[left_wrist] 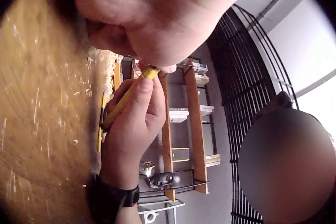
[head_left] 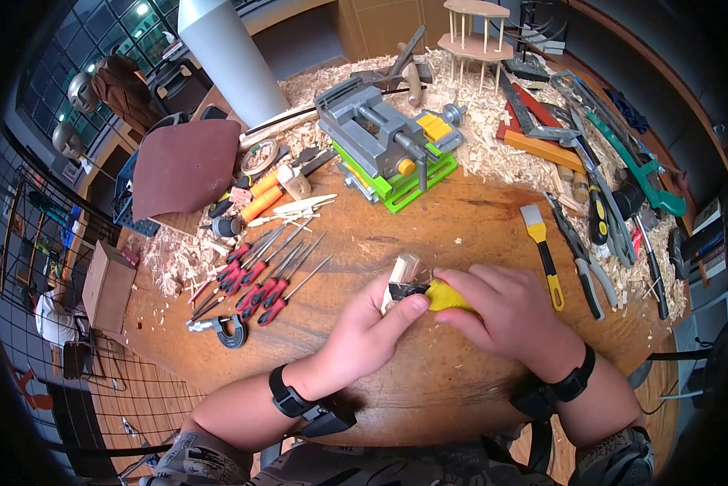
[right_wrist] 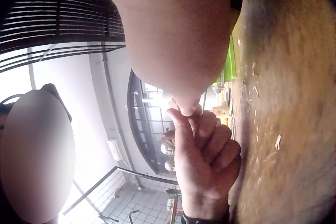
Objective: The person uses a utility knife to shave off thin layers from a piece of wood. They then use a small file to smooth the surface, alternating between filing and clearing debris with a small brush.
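Observation:
Close above the table's front middle, my left hand (head_left: 368, 324) grips a small pale piece of wood (head_left: 407, 267). Its thumb lies against the black front end of a yellow-handled cutting tool (head_left: 447, 297). My right hand (head_left: 506, 312) holds that tool by the handle, fingers curled round it from the right. The tool's dark end overlaps the wood in the head view, and its exact shape is hidden by the fingers. From the left wrist, the yellow handle (left_wrist: 126, 100) shows along the right hand (left_wrist: 131, 134). The left hand (right_wrist: 207, 155) appears with curled fingers in the right wrist view.
Red-handled files (head_left: 259, 279) and a micrometer (head_left: 228, 330) lie at left. A grey vise on a green base (head_left: 396, 182) stands behind the hands. Right of them are a yellow brush (head_left: 544, 255), pliers (head_left: 587, 275) and a green-handled saw (head_left: 639, 166). Wood shavings (head_left: 493, 162) cover the back.

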Tool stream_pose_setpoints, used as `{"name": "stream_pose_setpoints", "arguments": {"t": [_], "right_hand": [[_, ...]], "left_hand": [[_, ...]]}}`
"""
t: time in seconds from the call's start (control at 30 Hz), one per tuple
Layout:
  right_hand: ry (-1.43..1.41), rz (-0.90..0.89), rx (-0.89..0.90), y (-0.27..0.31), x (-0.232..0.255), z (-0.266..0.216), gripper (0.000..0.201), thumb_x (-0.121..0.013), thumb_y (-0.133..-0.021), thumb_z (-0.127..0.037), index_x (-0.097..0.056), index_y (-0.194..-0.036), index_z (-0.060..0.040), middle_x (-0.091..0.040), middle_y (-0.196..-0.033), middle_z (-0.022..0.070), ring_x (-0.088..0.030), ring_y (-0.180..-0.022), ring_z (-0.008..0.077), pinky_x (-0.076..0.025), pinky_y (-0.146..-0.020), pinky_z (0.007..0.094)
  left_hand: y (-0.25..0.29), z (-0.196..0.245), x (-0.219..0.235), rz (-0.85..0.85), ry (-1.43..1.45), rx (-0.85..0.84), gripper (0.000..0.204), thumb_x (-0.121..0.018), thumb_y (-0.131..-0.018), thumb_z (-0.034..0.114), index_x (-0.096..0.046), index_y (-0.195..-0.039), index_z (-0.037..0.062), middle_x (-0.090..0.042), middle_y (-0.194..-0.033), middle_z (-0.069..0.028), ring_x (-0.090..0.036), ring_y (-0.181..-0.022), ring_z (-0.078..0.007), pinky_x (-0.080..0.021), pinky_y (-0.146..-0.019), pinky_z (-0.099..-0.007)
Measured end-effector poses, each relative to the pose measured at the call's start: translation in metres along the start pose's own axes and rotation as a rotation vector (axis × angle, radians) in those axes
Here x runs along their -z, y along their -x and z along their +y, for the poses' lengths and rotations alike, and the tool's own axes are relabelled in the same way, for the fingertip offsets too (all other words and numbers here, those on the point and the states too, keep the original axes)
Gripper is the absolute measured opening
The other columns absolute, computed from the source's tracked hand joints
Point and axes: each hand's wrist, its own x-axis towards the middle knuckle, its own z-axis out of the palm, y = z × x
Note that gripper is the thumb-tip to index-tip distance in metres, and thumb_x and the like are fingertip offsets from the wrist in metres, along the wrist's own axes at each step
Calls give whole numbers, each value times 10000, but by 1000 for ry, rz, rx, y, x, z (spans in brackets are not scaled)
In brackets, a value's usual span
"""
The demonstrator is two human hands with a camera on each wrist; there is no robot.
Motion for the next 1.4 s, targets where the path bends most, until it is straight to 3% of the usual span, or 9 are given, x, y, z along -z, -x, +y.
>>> {"name": "stream_pose_setpoints", "arguments": {"t": [0.13,0.17,0.33,0.4,0.47,0.6,0.8,0.97,1.4], "right_hand": [[-54,71,-78,4,-7,4,428,-717,-887,-342,-635,-1181,-41,-688,-945,126,-692,-815,316,-551,-675,390],[-99,136,-150,5,-8,6,434,-721,-886,-337,-632,-1185,-35,-698,-975,142,-694,-838,337,-555,-691,398],[-129,105,-105,4,-1,13,408,-725,-884,-324,-646,-1176,-50,-705,-984,145,-695,-847,345,-559,-705,399],[-121,57,-56,2,1,11,394,-722,-885,-323,-652,-1171,-60,-706,-975,142,-698,-842,337,-560,-703,397],[-86,-34,-39,1,4,7,391,-719,-883,-327,-658,-1171,-70,-707,-955,129,-702,-821,320,-561,-698,394],[-95,-41,-44,1,4,6,395,-718,-877,-329,-661,-1172,-72,-706,-937,119,-703,-799,309,-559,-682,393],[-100,18,-22,2,2,8,388,-719,-874,-321,-664,-1167,-72,-693,-893,113,-692,-762,306,-551,-651,390],[-71,-55,-24,1,5,9,388,-721,-874,-328,-666,-1163,-75,-680,-862,105,-683,-727,298,-547,-639,389],[-65,-7,1,1,3,8,390,-719,-877,-326,-669,-1170,-74,-669,-846,97,-674,-714,289,-535,-625,384]], "left_hand": [[-1,-7,4,-29,39,-35,184,-583,-1035,154,-562,-1186,50,-552,-967,66,-473,-834,-18,-416,-736,-194],[0,-4,5,-34,97,21,195,-585,-1033,153,-551,-1198,54,-556,-973,65,-479,-841,-19,-420,-742,-199],[3,5,1,-50,227,145,254,-590,-1028,140,-506,-1251,53,-554,-1004,50,-486,-880,-24,-429,-775,-210],[2,10,-5,-18,124,17,268,-591,-1025,127,-493,-1261,46,-539,-1022,38,-473,-902,-24,-424,-795,-207],[2,9,-5,-15,95,-11,280,-594,-1022,119,-485,-1268,42,-532,-1031,34,-468,-906,-23,-422,-800,-204],[4,5,-6,61,45,-72,312,-608,-1012,106,-469,-1282,39,-521,-1002,38,-460,-882,-22,-414,-781,-199],[4,1,-3,64,-14,-100,316,-616,-1007,110,-472,-1280,43,-494,-921,53,-438,-815,-26,-394,-723,-198],[2,-3,1,92,-129,-163,337,-639,-999,160,-491,-1274,33,-506,-916,26,-456,-819,-49,-413,-735,-217],[1,-6,2,123,-288,-203,343,-638,-1000,201,-512,-1264,22,-575,-941,-36,-520,-839,-99,-455,-759,-261]]}}
